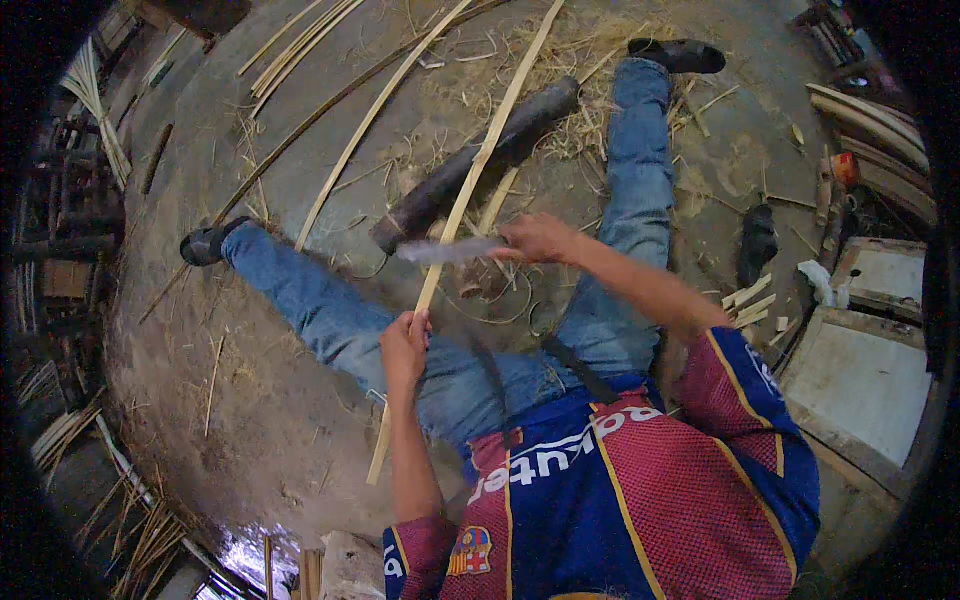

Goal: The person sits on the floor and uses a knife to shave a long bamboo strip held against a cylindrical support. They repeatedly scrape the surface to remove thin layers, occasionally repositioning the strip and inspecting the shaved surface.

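Observation:
My left hand (405, 348) is closed around a long, pale split-wood strip (512, 95), possibly bamboo. The strip slants away from me across a dark log (430, 203), and its near end sticks out below my left hand. In my right hand (545, 240) is a knife (440, 251), its blade smeared by motion. That blade lies across the strip a little beyond my left fingers; whether it touches the wood I cannot tell. The log rests on the floor between my outstretched legs, with a short wood piece (470, 289) near its closer end.
More long strips (375, 130) and thin shavings (570, 135) litter the floor ahead. Bundled strips (150, 535) lie at lower left. On the right are white panels (855, 365), a dark shoe-like object (757, 243), small wood offcuts (750, 300) and a red container (845, 168).

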`<state>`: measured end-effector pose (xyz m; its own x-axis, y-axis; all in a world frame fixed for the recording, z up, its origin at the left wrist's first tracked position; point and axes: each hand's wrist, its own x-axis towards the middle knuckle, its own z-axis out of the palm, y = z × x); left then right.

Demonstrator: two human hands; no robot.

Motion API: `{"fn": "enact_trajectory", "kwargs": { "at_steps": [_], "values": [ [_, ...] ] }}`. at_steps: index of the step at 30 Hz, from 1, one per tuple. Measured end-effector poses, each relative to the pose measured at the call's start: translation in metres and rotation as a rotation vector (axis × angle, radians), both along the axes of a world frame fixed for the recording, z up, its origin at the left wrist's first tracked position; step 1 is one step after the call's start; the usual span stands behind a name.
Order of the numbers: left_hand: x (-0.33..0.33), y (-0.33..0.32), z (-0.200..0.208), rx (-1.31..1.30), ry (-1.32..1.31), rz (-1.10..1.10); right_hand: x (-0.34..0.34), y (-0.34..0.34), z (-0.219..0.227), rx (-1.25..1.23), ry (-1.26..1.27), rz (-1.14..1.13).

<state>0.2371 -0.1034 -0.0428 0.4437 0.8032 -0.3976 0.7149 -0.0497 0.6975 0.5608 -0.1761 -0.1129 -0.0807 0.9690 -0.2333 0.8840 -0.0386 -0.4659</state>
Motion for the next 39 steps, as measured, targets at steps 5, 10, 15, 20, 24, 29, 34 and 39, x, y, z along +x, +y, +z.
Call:
{"fn": "enact_trajectory", "kwargs": {
  "at_steps": [5, 10, 15, 20, 24, 29, 34, 39],
  "values": [
    [0.016, -0.001, 0.008, 0.008, -0.011, -0.090, 0.066, 0.001, -0.030, -0.035, -0.031, -0.722],
    [-0.010, 0.001, -0.003, -0.091, -0.006, -0.008, 0.026, -0.001, -0.008, 0.112, 0.088, -0.339],
    [-0.015, 0.001, 0.013, -0.200, -0.078, 0.005, 0.162, 0.007, -0.048, 0.188, 0.055, -1.452],
    [0.000, -0.015, 0.033, 0.254, -0.163, 0.094, 0.128, 0.016, -0.027, 0.377, 0.110, -1.284],
    [0.041, 0.008, 0.072, 0.358, -0.063, 0.075, 0.092, -0.002, -0.047, 0.278, 0.681, -1.429],
    [0.046, 0.033, 0.001, 0.431, 0.082, -0.011, 0.032, -0.001, -0.032, 0.199, 0.333, -1.220],
    [0.036, 0.049, -0.033, 0.062, 0.077, -0.037, 0.026, -0.005, -0.013, 0.093, 0.073, -0.876],
    [0.034, 0.061, -0.026, -0.421, -0.200, 0.014, 0.029, -0.005, -0.017, -0.045, 0.142, -0.831]
  ]
}}
